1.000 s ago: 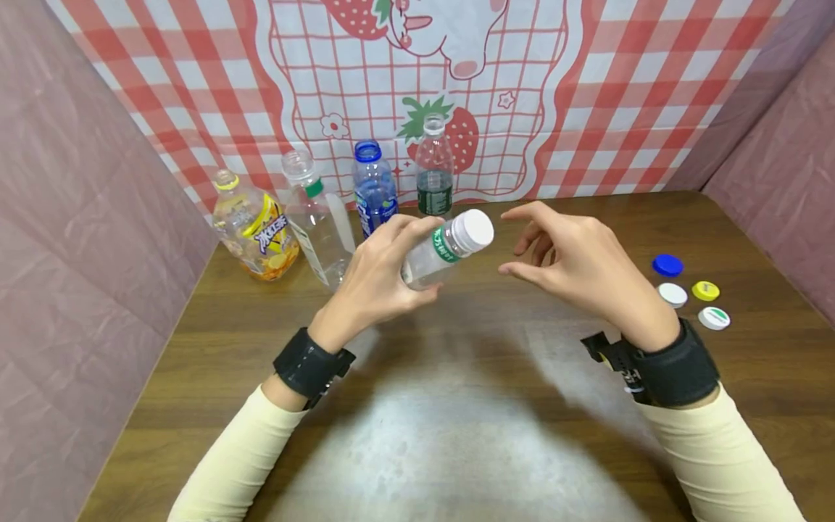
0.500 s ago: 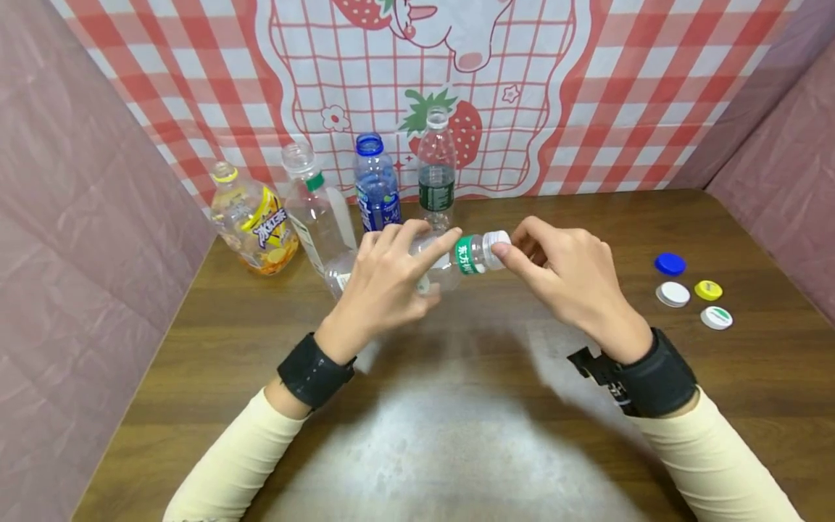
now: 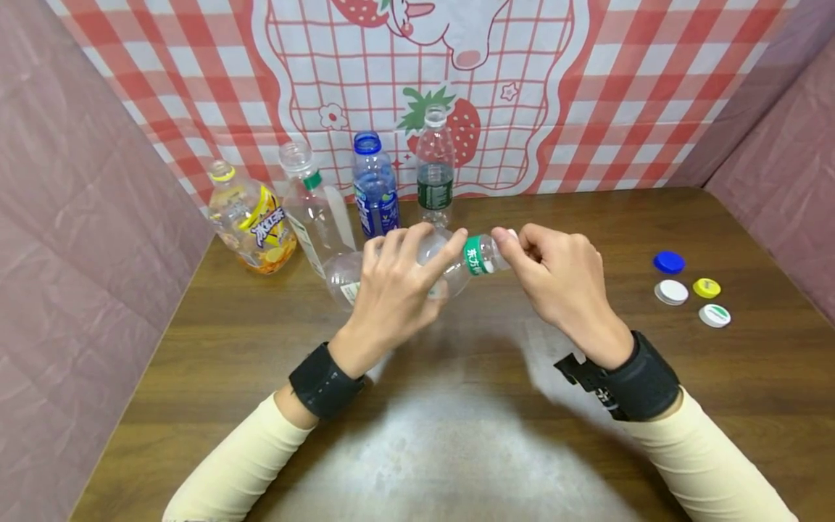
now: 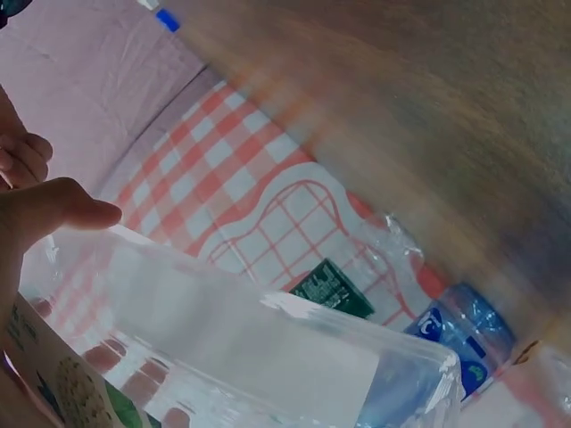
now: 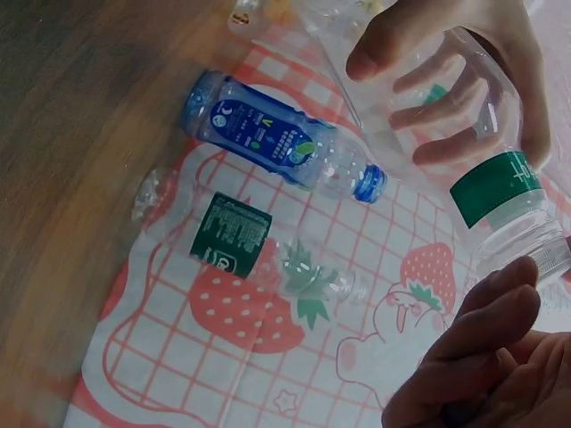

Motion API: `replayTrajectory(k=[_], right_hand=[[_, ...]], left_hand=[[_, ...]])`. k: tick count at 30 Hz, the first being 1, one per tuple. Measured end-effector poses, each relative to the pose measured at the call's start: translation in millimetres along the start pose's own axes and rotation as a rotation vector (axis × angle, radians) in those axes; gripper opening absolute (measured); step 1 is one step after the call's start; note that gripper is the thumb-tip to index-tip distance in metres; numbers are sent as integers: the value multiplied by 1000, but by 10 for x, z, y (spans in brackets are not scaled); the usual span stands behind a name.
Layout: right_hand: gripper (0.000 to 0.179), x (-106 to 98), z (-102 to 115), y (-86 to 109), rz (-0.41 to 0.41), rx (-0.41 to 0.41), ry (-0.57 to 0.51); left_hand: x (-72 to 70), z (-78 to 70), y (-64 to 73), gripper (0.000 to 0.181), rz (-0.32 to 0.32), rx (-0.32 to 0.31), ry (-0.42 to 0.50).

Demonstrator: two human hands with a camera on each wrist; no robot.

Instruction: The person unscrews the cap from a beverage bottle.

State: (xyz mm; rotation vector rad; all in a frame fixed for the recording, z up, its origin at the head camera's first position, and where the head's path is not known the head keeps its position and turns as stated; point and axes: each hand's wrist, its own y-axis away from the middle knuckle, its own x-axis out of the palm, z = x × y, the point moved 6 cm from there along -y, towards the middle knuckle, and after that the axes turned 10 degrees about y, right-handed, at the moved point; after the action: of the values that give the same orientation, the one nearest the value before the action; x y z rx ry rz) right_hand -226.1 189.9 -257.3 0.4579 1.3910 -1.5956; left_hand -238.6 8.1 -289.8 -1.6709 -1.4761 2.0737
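My left hand (image 3: 393,284) grips a large clear plastic bottle (image 3: 342,277) around its body. The bottle lies sideways above the table, neck to the right, with a green label band (image 3: 475,255) below the neck. At the mouth, my right hand (image 3: 562,279) pinches the white cap (image 3: 512,234), mostly hidden behind thumb and fingers. The right wrist view shows fingers of the left hand through the clear wall of the bottle (image 5: 500,107). Seen from the left wrist, the bottle (image 4: 241,330) fills the lower part, and a thumb (image 4: 76,203) lies along its edge.
Capless bottles stand at the back left: a yellow-labelled one (image 3: 264,230), a clear one (image 3: 320,217), a blue one (image 3: 376,190) and a green-labelled one (image 3: 435,181). Loose blue (image 3: 669,262), yellow (image 3: 707,288) and white (image 3: 671,292) caps lie on the right.
The bottle has turned from facing the camera to pointing right. My right hand has come left from apart and taken hold of the white cap; its fingers are now curled further over it.
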Motion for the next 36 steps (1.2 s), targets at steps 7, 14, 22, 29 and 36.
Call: replayTrajectory(k=[7,14,22,29,36], right_hand=[[41,-41,40,-12,-43,-35,-65],[35,-81,64,0,-71,-61,-59],[27,-120,114,-9,-92,-202,-119],[22,-213,153,-63,62,-340,-144],[29,-277,165,-71,160,-401,-155]], left_hand=[[-20,15,-10,71,-21,5,54],[-43,11,-21,67,-63,20,74],[-25,20,-8,75,-42,-9,227],[-16,45,-31,78,14,-13,279],[18,82,-28,81,69,-15,279]])
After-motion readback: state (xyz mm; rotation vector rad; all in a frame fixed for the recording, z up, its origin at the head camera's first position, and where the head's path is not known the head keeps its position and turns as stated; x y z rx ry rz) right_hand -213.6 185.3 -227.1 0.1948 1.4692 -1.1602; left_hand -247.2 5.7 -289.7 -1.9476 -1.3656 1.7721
